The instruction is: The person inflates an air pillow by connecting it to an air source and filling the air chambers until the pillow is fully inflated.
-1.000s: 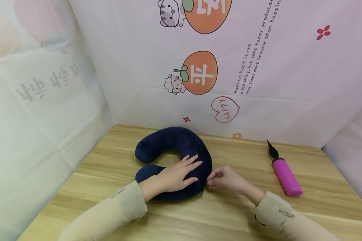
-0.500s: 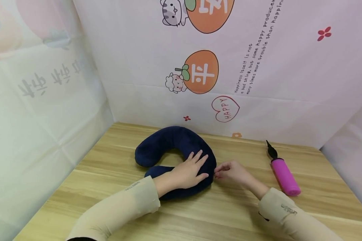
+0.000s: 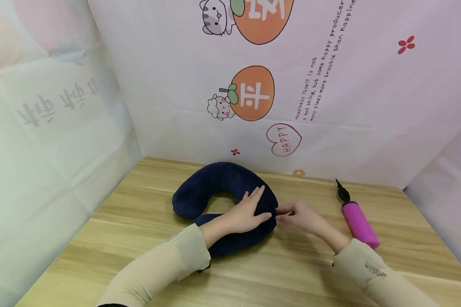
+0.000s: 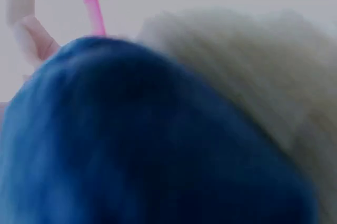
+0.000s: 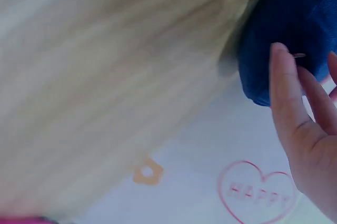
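A navy plush U-shaped neck pillow (image 3: 215, 179) lies on the wooden table. My left hand (image 3: 243, 216) rests on its right-hand curve with fingers extended. At the pillow's outer edge is my right hand (image 3: 301, 217), thumb and index finger apart. In the right wrist view, a small metallic piece, seemingly a zipper pull (image 5: 299, 55), shows by the fingertips of that hand (image 5: 308, 124). I see no firm pinch on it. Blue fabric of the pillow (image 4: 131, 129) fills most of the left wrist view, where the left hand itself is hidden.
A magenta hand pump (image 3: 359, 224) with a black nozzle lies on the wooden table (image 3: 138, 238), right of the right hand. A white printed cloth (image 3: 169, 85) stands behind the table's back edge, and pale cloth (image 3: 50, 162) hangs on the left.
Both hands have shifted slightly right and away along the pillow's edge, and its right curve has bulged outward. The right thumb and index finger, pinched together earlier, have parted.
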